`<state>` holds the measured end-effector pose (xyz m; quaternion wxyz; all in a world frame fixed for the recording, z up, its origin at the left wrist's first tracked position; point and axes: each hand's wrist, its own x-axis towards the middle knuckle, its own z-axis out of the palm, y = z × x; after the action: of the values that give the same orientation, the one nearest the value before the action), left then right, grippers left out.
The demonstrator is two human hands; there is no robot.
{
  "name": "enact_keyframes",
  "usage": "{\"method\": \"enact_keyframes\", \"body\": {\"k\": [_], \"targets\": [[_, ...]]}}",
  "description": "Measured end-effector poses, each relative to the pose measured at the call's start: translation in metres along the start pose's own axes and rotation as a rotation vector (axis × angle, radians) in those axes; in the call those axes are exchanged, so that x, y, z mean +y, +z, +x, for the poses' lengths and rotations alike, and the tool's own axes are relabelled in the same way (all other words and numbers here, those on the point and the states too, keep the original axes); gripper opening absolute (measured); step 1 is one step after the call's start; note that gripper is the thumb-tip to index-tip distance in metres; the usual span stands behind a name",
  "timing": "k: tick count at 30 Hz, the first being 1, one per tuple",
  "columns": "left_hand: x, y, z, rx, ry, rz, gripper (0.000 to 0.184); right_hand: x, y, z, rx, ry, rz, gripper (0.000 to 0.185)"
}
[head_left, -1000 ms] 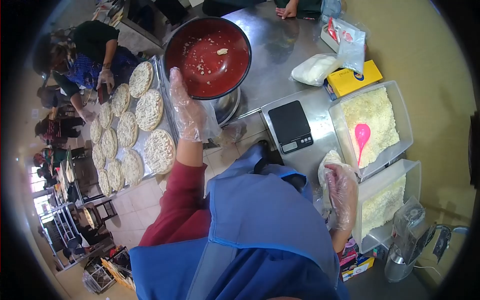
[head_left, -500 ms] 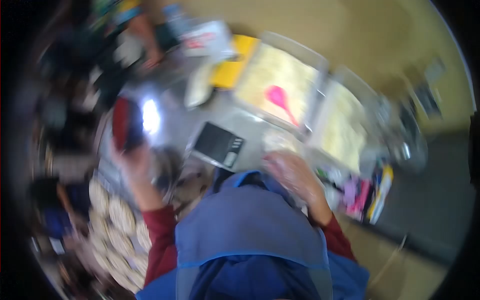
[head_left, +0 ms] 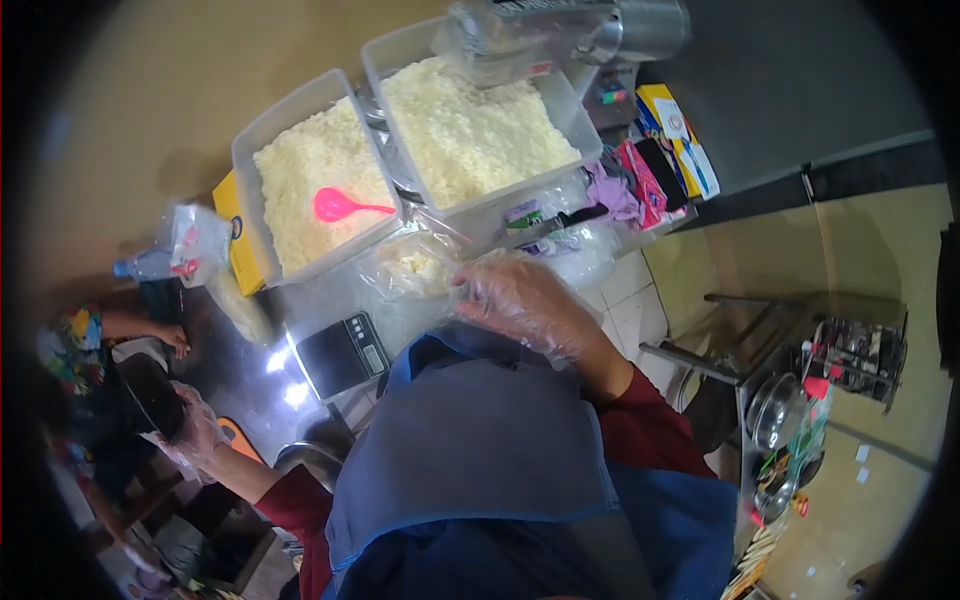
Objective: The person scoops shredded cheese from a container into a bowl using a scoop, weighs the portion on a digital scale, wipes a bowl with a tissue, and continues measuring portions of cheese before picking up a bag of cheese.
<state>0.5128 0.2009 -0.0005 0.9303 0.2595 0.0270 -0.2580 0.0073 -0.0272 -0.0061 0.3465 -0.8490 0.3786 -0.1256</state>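
Observation:
My left hand [head_left: 197,432], in a clear plastic glove, holds a dark bowl [head_left: 150,395] by its rim, out to the left and tilted on its side. Curled at the edge of a clear plastic bag [head_left: 412,268], my gloved right hand [head_left: 525,303] grips its plastic. White shreds show inside that bag. Beyond it stand two clear tubs of white shreds, a left one [head_left: 242,150] with a pink spoon [head_left: 340,205] on top and a right one [head_left: 372,50]. A black kitchen scale [head_left: 345,355] lies left of my apron.
A yellow box [head_left: 238,235] and a filled white bag [head_left: 238,305] are by the left tub. A knife [head_left: 560,225] lies right of my bag. At the back is a metal appliance [head_left: 640,30]. Another person's hand [head_left: 175,338] rests at left; a rack with bowls [head_left: 778,410] stands right.
The view has swung to the right. The bowl, whose inside faced the camera, now shows its dark outside farther left. My right hand remains at the plastic bag.

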Motion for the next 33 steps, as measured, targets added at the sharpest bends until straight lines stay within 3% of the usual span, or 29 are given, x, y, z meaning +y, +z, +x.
{"method": "enact_keyframes", "body": {"k": [3, 4, 6, 10, 12, 18, 20, 21, 23, 24, 26, 30, 32, 33], "targets": [[-0.022, 0.018, 0.007, -0.058, -0.241, -0.036, 0.072, 0.024, -0.003, -0.021, 0.136, 0.013, -0.025, 0.025], [-0.031, 0.026, 0.004, -0.061, -0.251, -0.023, 0.072, 0.032, -0.003, -0.027, 0.141, 0.026, -0.015, 0.025], [-0.047, 0.040, 0.000, -0.066, -0.151, 0.097, 0.073, 0.056, 0.001, -0.034, -0.074, 0.318, -0.197, 0.025], [-0.045, 0.043, 0.003, -0.106, -0.244, 0.028, 0.072, 0.110, 0.013, -0.058, -0.036, 0.413, -0.337, 0.026], [-0.043, 0.044, 0.004, -0.069, -0.157, 0.075, 0.071, 0.132, 0.014, -0.067, -0.042, 0.543, -0.438, 0.024], [-0.038, 0.048, -0.018, -0.003, -0.052, 0.102, 0.067, 0.207, 0.032, -0.085, -0.002, 0.578, -0.525, 0.023], [-0.025, 0.035, -0.019, -0.146, -0.195, 0.095, 0.063, 0.218, 0.026, -0.086, -0.030, 0.497, -0.566, 0.020], [-0.030, 0.037, -0.024, -0.045, -0.086, 0.107, 0.060, 0.222, 0.026, -0.082, -0.042, 0.427, -0.605, 0.019], [-0.047, 0.048, -0.044, 0.064, 0.106, 0.145, 0.056, 0.200, 0.005, -0.065, -0.090, 0.361, -0.531, 0.022], [-0.056, 0.051, -0.060, 0.080, 0.175, 0.178, 0.053, 0.190, -0.007, -0.044, -0.282, 0.429, -0.508, 0.027], [-0.068, 0.048, -0.078, 0.163, 0.261, 0.174, 0.051, 0.154, -0.033, -0.014, -0.391, 0.403, -0.354, 0.032], [-0.087, 0.031, -0.112, 0.255, 0.273, 0.063, 0.046, 0.084, -0.059, 0.028, -0.494, 0.318, -0.120, 0.028], [-0.105, 0.017, -0.130, 0.241, 0.204, 0.136, 0.063, 0.056, -0.060, 0.044, -0.543, 0.131, 0.295, 0.021], [-0.114, 0.005, -0.139, 0.263, 0.140, 0.158, 0.067, 0.042, -0.058, 0.053, -0.601, 0.074, 0.258, 0.021]]}}
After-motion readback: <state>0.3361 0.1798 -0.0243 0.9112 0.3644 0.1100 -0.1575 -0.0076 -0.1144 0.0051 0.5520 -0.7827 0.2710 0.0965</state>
